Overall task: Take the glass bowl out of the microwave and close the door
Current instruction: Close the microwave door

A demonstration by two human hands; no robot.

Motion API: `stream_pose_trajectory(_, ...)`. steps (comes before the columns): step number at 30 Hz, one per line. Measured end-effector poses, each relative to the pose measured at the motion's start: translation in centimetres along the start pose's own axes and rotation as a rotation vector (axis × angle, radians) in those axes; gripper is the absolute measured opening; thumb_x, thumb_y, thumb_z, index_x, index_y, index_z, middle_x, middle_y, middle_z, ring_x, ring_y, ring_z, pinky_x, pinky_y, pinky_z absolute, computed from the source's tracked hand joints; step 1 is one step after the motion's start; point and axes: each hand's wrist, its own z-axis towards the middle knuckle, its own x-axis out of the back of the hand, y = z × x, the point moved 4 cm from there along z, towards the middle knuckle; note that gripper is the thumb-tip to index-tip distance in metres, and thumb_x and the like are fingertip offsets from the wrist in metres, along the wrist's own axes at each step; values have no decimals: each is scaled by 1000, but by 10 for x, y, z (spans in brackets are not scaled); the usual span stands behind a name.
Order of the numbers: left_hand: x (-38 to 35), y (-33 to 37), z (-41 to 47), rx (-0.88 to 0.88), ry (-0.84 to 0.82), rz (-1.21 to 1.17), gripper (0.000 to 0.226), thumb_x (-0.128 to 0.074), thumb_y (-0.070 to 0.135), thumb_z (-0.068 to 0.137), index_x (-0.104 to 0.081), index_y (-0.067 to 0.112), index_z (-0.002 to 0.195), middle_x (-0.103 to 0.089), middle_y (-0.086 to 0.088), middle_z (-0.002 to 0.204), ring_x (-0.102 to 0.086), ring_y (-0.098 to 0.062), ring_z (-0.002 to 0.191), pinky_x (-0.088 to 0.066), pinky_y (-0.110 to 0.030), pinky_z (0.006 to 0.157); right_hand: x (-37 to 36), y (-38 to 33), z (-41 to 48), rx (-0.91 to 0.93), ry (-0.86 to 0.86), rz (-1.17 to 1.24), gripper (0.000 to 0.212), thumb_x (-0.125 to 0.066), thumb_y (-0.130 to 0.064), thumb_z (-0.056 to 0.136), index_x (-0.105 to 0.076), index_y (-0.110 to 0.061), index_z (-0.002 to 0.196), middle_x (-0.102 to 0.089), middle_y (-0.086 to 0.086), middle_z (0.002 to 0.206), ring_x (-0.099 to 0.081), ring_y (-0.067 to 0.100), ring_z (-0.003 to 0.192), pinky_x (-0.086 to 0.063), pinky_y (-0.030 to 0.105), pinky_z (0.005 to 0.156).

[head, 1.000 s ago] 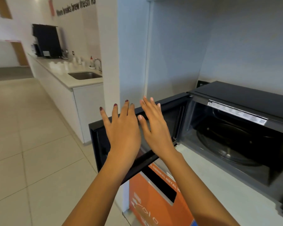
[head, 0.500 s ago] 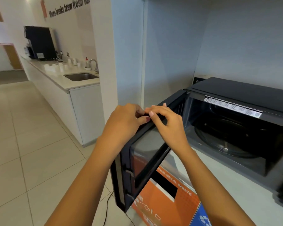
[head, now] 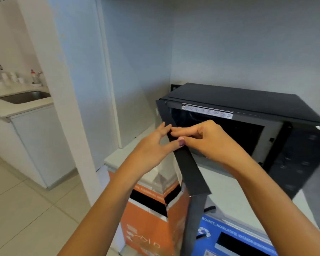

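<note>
A black microwave (head: 248, 100) stands on a white counter (head: 227, 189) in a wall niche. Its door (head: 190, 169) is partly open, swung out toward me, and I see it edge-on. My left hand (head: 151, 150) touches the outer side of the door's top edge with fingers spread. My right hand (head: 205, 139) pinches the same top edge from the inner side. The dark cavity (head: 235, 133) shows behind my right hand. No glass bowl is in view.
Under the counter stand an orange waste bin (head: 148, 228) and a blue recycling bin (head: 229, 241). A white pillar (head: 63, 89) rises to the left. Beyond it a white counter carries a steel sink (head: 24, 97) and small bottles. Tiled floor (head: 26, 209) spreads at lower left.
The door has swung from wide open toward the microwave. Both hands went from flat on the door to gripping its top edge, and my view has turned right.
</note>
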Motion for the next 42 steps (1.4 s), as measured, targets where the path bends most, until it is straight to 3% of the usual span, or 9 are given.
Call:
stream_pose_trajectory(7,-50,19,35,-119,-78,-3,70,-54,54,84,-29,33,147,4,16,160,16,-15,146,-6,-48,118,45,16,-37,-131,-40,-215,39,-54,-18,95,-56,-33,131,-57,-16,136,-50,0,126,-40,23,106)
stream_pose_trajectory(10,-65,22,46,-194,-76,45,70,-48,56,85,-27,32,147,5,15,160,24,-20,144,-2,-53,117,53,23,-52,-182,12,-295,43,-56,-28,94,-49,-34,136,-55,-11,139,-52,5,125,-40,15,94)
stream_pose_trajectory(12,-75,24,55,-257,-66,89,65,-47,52,88,-27,34,147,1,15,160,26,-25,144,7,-55,116,59,28,-61,-231,96,-376,47,-59,-34,92,-47,-37,137,-54,-8,140,-52,12,126,-43,22,93)
stream_pose_trajectory(16,-93,26,72,-346,32,214,62,-54,43,89,-31,36,145,-17,12,159,21,-26,146,16,-58,112,70,39,-72,-330,322,-578,48,-62,-28,92,-48,-36,137,-59,-3,135,-56,24,121,-53,43,92)
stream_pose_trajectory(19,-102,29,86,-372,114,322,62,-55,43,88,-32,36,144,-24,11,158,15,-26,147,18,-59,110,74,49,-73,-363,428,-632,49,-62,-24,91,-48,-33,137,-61,-1,133,-58,25,118,-53,40,84)
stream_pose_trajectory(23,-113,33,101,-424,221,476,61,-53,47,88,-32,36,144,-29,10,156,2,-25,149,17,-57,110,82,67,-68,-331,536,-636,48,-66,-19,88,-54,-27,134,-64,3,128,-57,26,117,-51,40,90)
stream_pose_trajectory(27,-123,36,113,-477,246,503,62,-58,44,87,-34,30,144,-35,6,154,-14,-23,147,-4,-53,117,96,90,-59,-309,558,-621,50,-68,-15,86,-54,-27,133,-64,5,128,-46,29,131,-37,43,109)
stream_pose_trajectory(31,-131,38,127,-469,246,489,64,-59,43,87,-33,29,144,-31,6,155,-11,-22,148,-3,-53,116,101,108,-46,-251,452,-930,58,-64,-13,89,-43,-22,141,-50,5,145,-36,25,141,-14,43,121)
stream_pose_trajectory(42,-139,43,153,-534,263,569,66,-59,33,90,-29,21,147,-33,-2,155,-16,-27,147,-2,-50,119,115,132,-19,-270,444,-1076,52,-38,-38,99,-34,-13,145,-33,11,155,-27,26,145,-20,40,121)
